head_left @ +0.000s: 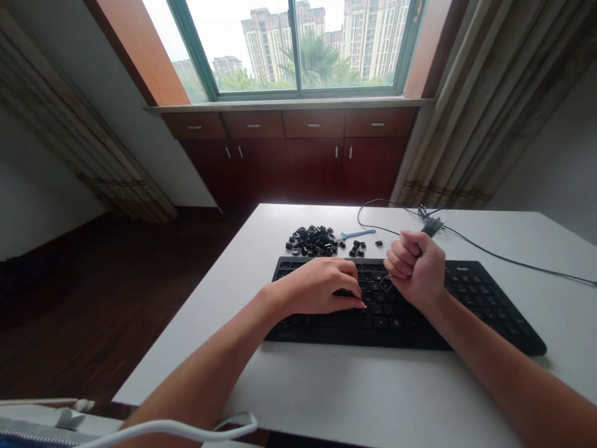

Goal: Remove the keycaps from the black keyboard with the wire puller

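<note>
A black keyboard (326, 333) lies across the white table, with many of its left and middle keycaps off. My right hand (417, 267) is closed round a keycap puller (432, 227). Its dark bristled end points up from the fist, and its thin wire loops reach down to the keys in the middle. Just left of the wires, my left hand (326, 286) rests over the keyboard. Its thumb and index fingertip come together at the keys in a pinch; anything between them is too small to make out.
Behind the keyboard lie a pile of loose black keycaps (313, 240), several stray keycaps (357, 247) and a blue tool (358, 234). A thin black cable (504, 256) runs over the back right of the table (373, 379). A white cord (172, 426) crosses at front left.
</note>
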Demonstrator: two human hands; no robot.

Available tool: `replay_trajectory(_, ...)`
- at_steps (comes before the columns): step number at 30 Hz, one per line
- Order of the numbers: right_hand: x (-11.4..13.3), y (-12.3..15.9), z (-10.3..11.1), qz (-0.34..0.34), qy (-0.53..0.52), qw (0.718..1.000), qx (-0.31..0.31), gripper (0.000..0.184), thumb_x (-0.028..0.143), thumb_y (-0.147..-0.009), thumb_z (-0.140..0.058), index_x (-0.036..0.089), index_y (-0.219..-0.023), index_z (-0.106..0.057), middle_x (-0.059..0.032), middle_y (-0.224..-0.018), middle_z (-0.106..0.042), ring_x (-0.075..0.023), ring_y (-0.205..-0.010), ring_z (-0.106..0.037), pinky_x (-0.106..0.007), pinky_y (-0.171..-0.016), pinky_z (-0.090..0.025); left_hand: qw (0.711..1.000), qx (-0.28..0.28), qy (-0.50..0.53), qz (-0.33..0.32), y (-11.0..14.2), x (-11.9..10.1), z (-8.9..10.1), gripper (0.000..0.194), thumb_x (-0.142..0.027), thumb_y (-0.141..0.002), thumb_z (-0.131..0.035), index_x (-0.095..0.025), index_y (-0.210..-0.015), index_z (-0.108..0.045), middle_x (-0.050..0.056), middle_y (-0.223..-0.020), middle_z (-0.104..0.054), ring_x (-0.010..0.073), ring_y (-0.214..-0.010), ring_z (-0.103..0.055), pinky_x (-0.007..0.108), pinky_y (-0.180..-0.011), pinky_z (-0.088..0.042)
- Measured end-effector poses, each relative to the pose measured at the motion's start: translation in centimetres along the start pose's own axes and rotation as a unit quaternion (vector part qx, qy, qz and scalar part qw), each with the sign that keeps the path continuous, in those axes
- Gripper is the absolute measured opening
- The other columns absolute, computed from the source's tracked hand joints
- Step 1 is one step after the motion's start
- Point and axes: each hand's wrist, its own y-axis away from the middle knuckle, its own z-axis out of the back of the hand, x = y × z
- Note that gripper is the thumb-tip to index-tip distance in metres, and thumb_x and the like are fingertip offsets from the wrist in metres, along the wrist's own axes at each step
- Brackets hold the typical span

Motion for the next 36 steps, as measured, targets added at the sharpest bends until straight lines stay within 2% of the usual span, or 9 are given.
replay_trajectory(4, -0.1, -0.1, 0.1, 0.004, -0.005, 1.0, -0.011, 0.045, 0.022, -0.078, -0.065, 0.022, -0.052, -0.028, 0.0089, -0.039, -0.026, -0.0063, -0.032, -0.021, -0.022, -0.031, -0.019, 0.998, -0.006, 0.048, 0.047, 0.4, 0.4, 0.7, 0.013, -0.033, -0.094, -0.071, -0.023, -0.099, -0.079, 0.003, -0.098, -0.072, 0.0129, -0.079, -0.07, 0.023, -0.074, -0.055)
replay_trajectory(7, -0.1, 0.0, 0.0, 0.002, -0.01, 1.0, -0.015, 0.043, 0.021, -0.078, -0.064, 0.022, -0.052, -0.03, 0.0087, -0.039, -0.026, -0.0064, -0.032, -0.022, -0.022, -0.031, -0.019, 0.994, -0.061, 0.038, 0.085, 0.5, 1.3, 0.6, 0.011, -0.03, -0.094, -0.07, -0.022, -0.098, -0.078, 0.003, -0.101, -0.072, 0.0132, -0.08, -0.07, 0.024, -0.075, -0.056)
replay_trajectory(12, -0.1, 0.0, 0.0, 0.003, -0.016, 1.0, -0.013, 0.041, 0.02, -0.079, -0.063, 0.022, -0.052, -0.032, 0.0086, -0.04, -0.026, -0.0067, -0.033, -0.022, -0.022, -0.031, -0.02, 0.972, -0.184, -0.045, 0.141, 0.7, 3.4, -0.4, 0.013, -0.021, -0.097, -0.063, -0.021, -0.097, -0.076, 0.004, -0.106, -0.072, 0.0174, -0.093, -0.071, 0.032, -0.086, -0.058)
replay_trajectory(16, -0.1, 0.1, -0.1, 0.017, 0.004, 1.0, 0.003, 0.043, 0.022, -0.079, -0.064, 0.022, -0.052, -0.03, 0.0088, -0.04, -0.026, -0.0066, -0.033, -0.023, -0.022, -0.031, -0.021, 0.96, -0.222, -0.079, 0.151, 0.9, 4.1, -1.0, 0.016, -0.021, -0.099, -0.059, -0.021, -0.104, -0.073, 0.006, -0.116, -0.07, 0.0198, -0.102, -0.071, 0.037, -0.092, -0.059)
replay_trajectory(21, -0.4, 0.6, -0.9, 0.044, 0.066, 0.997, -0.005, 0.042, 0.024, -0.083, -0.066, 0.022, -0.055, -0.034, 0.0089, -0.044, -0.028, -0.0065, -0.035, -0.027, -0.022, -0.034, -0.025, 0.967, -0.206, -0.087, 0.125, 0.7, 2.9, -0.8, 0.018, -0.023, -0.1, -0.057, -0.021, -0.112, -0.07, 0.008, -0.121, -0.068, 0.0221, -0.111, -0.067, 0.041, -0.096, -0.058)
replay_trajectory(28, -0.9, 1.4, -1.9, 0.066, 0.127, 0.99, -0.014, 0.042, 0.025, -0.086, -0.069, 0.021, -0.057, -0.038, 0.0074, -0.047, -0.033, -0.0073, -0.041, -0.03, -0.023, -0.039, -0.028, 0.987, -0.126, -0.075, 0.068, 0.0, 0.5, -1.0, 0.021, -0.025, -0.102, -0.054, -0.021, -0.118, -0.067, 0.007, -0.12, -0.068, 0.0218, -0.111, -0.064, 0.04, -0.097, -0.057)
replay_trajectory(33, -1.2, 1.2, -1.7, 0.087, 0.138, 0.987, -0.008, 0.043, 0.026, -0.089, -0.068, 0.021, -0.058, -0.039, 0.0072, -0.049, -0.034, -0.0076, -0.042, -0.031, -0.024, -0.041, -0.03, 0.992, -0.092, -0.069, 0.048, -0.4, -0.4, -1.7, 0.023, -0.03, -0.103, -0.053, -0.02, -0.118, -0.067, 0.008, -0.12, -0.068, 0.0226, -0.109, -0.064, 0.04, -0.098, -0.056)
replay_trajectory(36, -1.6, 1.2, -1.3, 0.106, 0.159, 0.981, 0.021, 0.043, 0.031, -0.094, -0.066, 0.022, -0.061, -0.039, 0.0072, -0.051, -0.035, -0.0079, -0.043, -0.034, -0.025, -0.043, -0.032, 0.993, -0.075, -0.075, 0.045, -0.5, -0.8, -2.0, 0.026, -0.033, -0.104, -0.052, -0.018, -0.117, -0.067, 0.009, -0.12, -0.068, 0.0232, -0.108, -0.064, 0.04, -0.099, -0.055)
